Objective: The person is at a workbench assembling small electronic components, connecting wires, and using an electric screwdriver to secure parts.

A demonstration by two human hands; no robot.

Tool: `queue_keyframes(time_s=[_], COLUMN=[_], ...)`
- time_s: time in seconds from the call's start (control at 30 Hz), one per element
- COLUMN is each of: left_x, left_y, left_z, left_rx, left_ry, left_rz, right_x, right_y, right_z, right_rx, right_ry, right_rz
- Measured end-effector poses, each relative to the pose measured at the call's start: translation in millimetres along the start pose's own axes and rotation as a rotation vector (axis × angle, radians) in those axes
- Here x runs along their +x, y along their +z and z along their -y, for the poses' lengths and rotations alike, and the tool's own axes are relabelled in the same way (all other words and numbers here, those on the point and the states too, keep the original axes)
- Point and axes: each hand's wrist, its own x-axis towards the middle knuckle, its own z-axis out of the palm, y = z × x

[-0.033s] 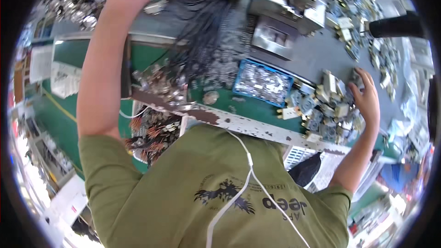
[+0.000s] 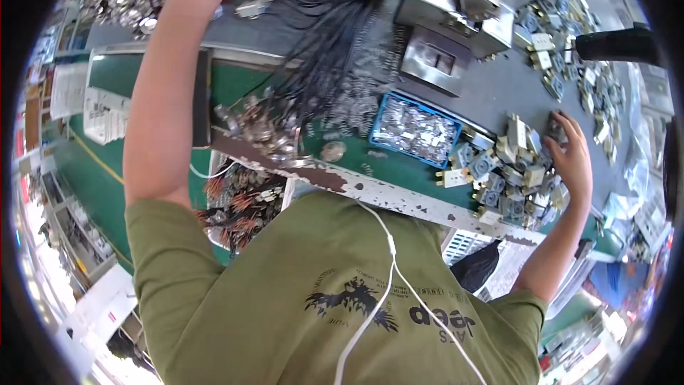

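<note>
Now has the right hand (image 2: 572, 153) out to the right of the blue tray (image 2: 405, 153). Has thumb and fingers bent around a small dark grey piece (image 2: 556, 131), tucked between the tips. Cannot tell whether gripping it or only touching it. Can see a heap of grey and cream parts (image 2: 531, 175) between the blue tray and that hand, just beside the thumb. Can see more grey and cream parts (image 2: 555, 86) behind and to the right of the blue tray. Has the left arm (image 2: 160, 100) out to the left of the blue tray. Cannot see the left hand, off past the top edge, so cannot tell about its grip. Can see a silver block (image 2: 433, 63) just behind the blue tray.
</note>
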Motion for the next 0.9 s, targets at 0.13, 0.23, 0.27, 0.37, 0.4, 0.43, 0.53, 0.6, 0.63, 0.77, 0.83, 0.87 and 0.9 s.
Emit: queue_keyframes(time_s=[0.13,0.23,0.27,0.37,0.4,0.43,0.53,0.6,0.63,0.77,0.83,0.87,0.9], left_x=[6.0,-8.4,-17.6,-39.0,-39.4,-40.2,-43.6,-47.8,-49.0,-44.3,-36.2,-27.9,-23.4], left_y=[-11.4,2.4,13.2,44.0,49.6,54.1,82.1,86.6,88.7,86.3,73.3,62.5,50.0], left_z=[19.2,1.2,-6.4,-19.1,-22.3,-24.8,-13.0,-7.4,-8.1,-8.8,-13.2,-19.1,-28.9], left_rx=[0.637,0.644,0.632,0.490,0.575,0.660,0.900,0.912,0.922,0.899,0.777,0.590,0.555], left_ry=[0.165,0.505,0.549,0.643,0.582,0.516,0.464,0.466,0.477,0.471,0.545,0.459,0.334], left_rz=[0.032,-0.171,-0.029,0.284,0.425,0.569,0.628,0.611,0.595,0.645,0.432,0.423,0.483], right_x=[12.6,12.1,6.0,18.6,21.3,23.7,22.1,23.9,25.5,49.3,56.3,60.8,60.8], right_y=[-2.8,-10.8,-3.5,21.8,20.9,17.3,5.5,1.3,7.2,22.5,34.1,37.7,39.0], right_z=[5.3,25.5,34.5,74.0,98.8,124.9,172.7,182.3,183.5,196.0,194.5,194.6,196.1], right_rx=[0.166,1.107,1.182,1.998,1.995,1.957,1.611,1.144,0.884,0.188,0.275,0.201,0.214], right_ry=[0.033,0.146,0.065,-0.131,-0.135,0.002,0.087,-0.024,-0.061,-0.527,-0.527,-0.506,-0.499], right_rz=[-0.075,-0.171,-0.161,0.398,0.409,0.293,0.042,-0.113,-0.203,-0.528,-0.422,-0.378,-0.371])
